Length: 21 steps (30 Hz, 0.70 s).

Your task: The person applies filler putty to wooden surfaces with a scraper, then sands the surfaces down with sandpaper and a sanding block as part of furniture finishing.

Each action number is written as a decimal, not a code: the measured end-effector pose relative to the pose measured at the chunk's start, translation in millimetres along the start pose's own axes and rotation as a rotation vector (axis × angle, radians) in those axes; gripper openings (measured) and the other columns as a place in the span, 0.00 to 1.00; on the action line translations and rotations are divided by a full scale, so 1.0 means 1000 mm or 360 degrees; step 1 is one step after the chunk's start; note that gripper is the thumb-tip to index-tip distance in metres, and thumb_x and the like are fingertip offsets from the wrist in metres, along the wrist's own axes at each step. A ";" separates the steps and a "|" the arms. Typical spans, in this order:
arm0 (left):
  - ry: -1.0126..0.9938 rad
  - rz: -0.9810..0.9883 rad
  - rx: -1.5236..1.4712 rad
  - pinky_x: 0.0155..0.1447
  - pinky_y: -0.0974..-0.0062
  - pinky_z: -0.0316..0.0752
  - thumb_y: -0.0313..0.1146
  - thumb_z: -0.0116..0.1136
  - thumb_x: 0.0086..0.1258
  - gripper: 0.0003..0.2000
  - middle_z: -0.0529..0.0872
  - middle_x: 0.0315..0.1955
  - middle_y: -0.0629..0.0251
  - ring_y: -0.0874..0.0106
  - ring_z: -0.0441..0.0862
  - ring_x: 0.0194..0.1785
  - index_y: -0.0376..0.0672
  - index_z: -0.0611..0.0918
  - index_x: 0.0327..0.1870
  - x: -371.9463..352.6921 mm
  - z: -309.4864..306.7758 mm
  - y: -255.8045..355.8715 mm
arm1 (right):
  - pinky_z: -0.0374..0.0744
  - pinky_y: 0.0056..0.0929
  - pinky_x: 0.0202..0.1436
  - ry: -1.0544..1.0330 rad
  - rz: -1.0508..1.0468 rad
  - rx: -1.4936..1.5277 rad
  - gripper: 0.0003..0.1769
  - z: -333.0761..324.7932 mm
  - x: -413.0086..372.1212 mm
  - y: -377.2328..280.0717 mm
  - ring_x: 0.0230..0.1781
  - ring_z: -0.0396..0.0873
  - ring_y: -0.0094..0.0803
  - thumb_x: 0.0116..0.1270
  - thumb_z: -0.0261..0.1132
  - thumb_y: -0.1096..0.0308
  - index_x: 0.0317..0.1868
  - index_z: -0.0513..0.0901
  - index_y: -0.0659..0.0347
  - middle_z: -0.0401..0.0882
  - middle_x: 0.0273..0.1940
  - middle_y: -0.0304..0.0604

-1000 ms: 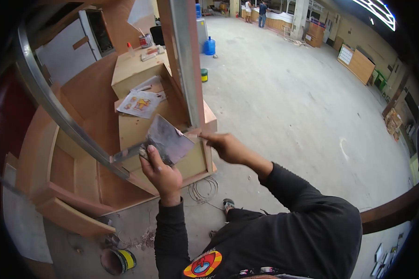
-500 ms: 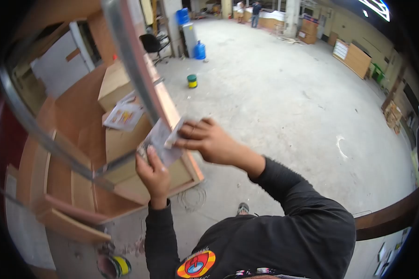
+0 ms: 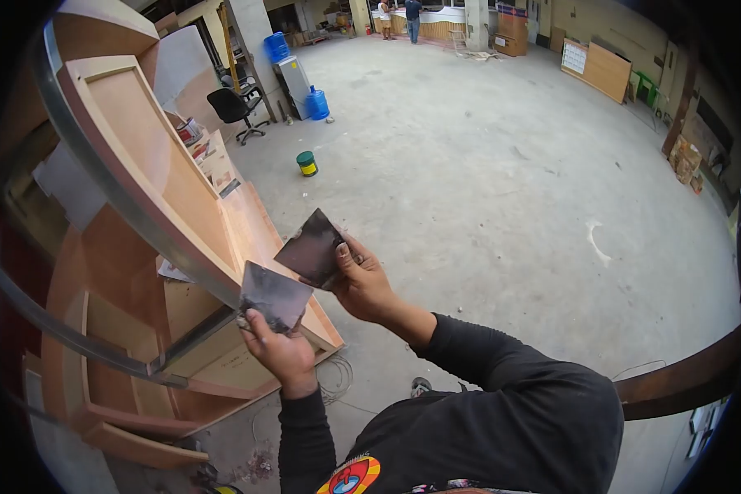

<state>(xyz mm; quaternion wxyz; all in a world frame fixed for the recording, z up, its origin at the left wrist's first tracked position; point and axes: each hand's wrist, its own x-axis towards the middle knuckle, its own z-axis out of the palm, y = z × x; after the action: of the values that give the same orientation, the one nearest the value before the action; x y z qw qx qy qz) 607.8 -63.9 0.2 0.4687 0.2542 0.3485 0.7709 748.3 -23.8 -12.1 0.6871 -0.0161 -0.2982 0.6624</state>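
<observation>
My left hand (image 3: 280, 352) is closed on the lower corner of a flat, square grey plate (image 3: 275, 295), thin like a putty spreader, with dark smears along its lower part. My right hand (image 3: 362, 284) grips a second, darker square plate (image 3: 311, 245) of similar size, the thumb lying on its face. Both plates are tilted and held up side by side, the right one higher and farther out. Behind the left plate in this view stands a wooden cabinet frame (image 3: 314, 331).
A curved metal-edged wooden panel (image 3: 152, 214) rises close on my left. Coiled wire (image 3: 336, 377) lies on the floor by the frame's corner. A green and yellow can (image 3: 306, 163), a black office chair (image 3: 232, 107) and a blue water jug (image 3: 316, 104) stand farther off. Two people (image 3: 412, 20) are far back.
The right hand has moved off the left plate, and the two plates are now apart with their dark faces showing. My view has shifted, so the wooden panel now shows more fully.
</observation>
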 end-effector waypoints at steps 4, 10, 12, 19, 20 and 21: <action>0.0022 -0.0003 0.0057 0.60 0.67 0.76 0.38 0.46 0.81 0.18 0.76 0.58 0.55 0.63 0.78 0.58 0.34 0.70 0.63 0.000 0.008 -0.022 | 0.79 0.42 0.65 -0.0222 -0.0063 -0.0720 0.23 -0.011 -0.015 -0.003 0.64 0.76 0.39 0.80 0.53 0.66 0.71 0.68 0.65 0.77 0.64 0.47; -0.0106 0.0013 0.0065 0.61 0.67 0.76 0.34 0.44 0.81 0.15 0.77 0.57 0.53 0.65 0.77 0.58 0.32 0.70 0.60 0.002 0.008 -0.043 | 0.72 0.31 0.69 -0.0457 -0.0239 -0.1825 0.23 -0.010 -0.032 -0.025 0.67 0.75 0.38 0.72 0.54 0.84 0.66 0.75 0.65 0.77 0.65 0.50; -0.0148 0.0005 0.0042 0.61 0.67 0.76 0.33 0.43 0.81 0.16 0.77 0.57 0.54 0.65 0.77 0.58 0.31 0.70 0.60 0.002 0.008 -0.049 | 0.72 0.31 0.69 -0.0451 -0.0291 -0.1824 0.25 -0.017 -0.035 -0.029 0.67 0.75 0.38 0.70 0.55 0.86 0.66 0.75 0.64 0.77 0.66 0.50; -0.0379 0.0222 0.0008 0.58 0.72 0.75 0.38 0.48 0.81 0.16 0.80 0.52 0.57 0.70 0.78 0.54 0.33 0.74 0.58 0.000 0.020 -0.016 | 0.78 0.30 0.60 -0.0441 0.0526 -0.2205 0.26 -0.071 -0.059 -0.026 0.57 0.82 0.32 0.67 0.54 0.88 0.62 0.81 0.59 0.81 0.61 0.48; -0.0407 0.0156 -0.0085 0.58 0.73 0.76 0.38 0.48 0.81 0.16 0.81 0.52 0.58 0.71 0.79 0.53 0.34 0.74 0.58 0.002 0.021 -0.009 | 0.79 0.30 0.59 -0.0297 0.0477 -0.2147 0.24 -0.070 -0.059 -0.032 0.55 0.82 0.29 0.70 0.53 0.85 0.64 0.79 0.61 0.81 0.62 0.46; -0.0473 0.0091 -0.0077 0.57 0.72 0.77 0.38 0.48 0.81 0.16 0.81 0.52 0.59 0.71 0.80 0.53 0.34 0.74 0.58 0.005 0.019 -0.004 | 0.80 0.30 0.58 -0.0245 0.0091 -0.1989 0.22 -0.068 -0.054 -0.039 0.53 0.82 0.28 0.74 0.52 0.81 0.66 0.77 0.62 0.83 0.59 0.45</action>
<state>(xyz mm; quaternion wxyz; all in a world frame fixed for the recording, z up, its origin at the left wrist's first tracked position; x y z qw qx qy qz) 621.4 -53.0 9.1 0.4990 0.3640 0.2491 0.7460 816.2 -53.2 -72.8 0.5065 -0.3748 -0.6770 0.3804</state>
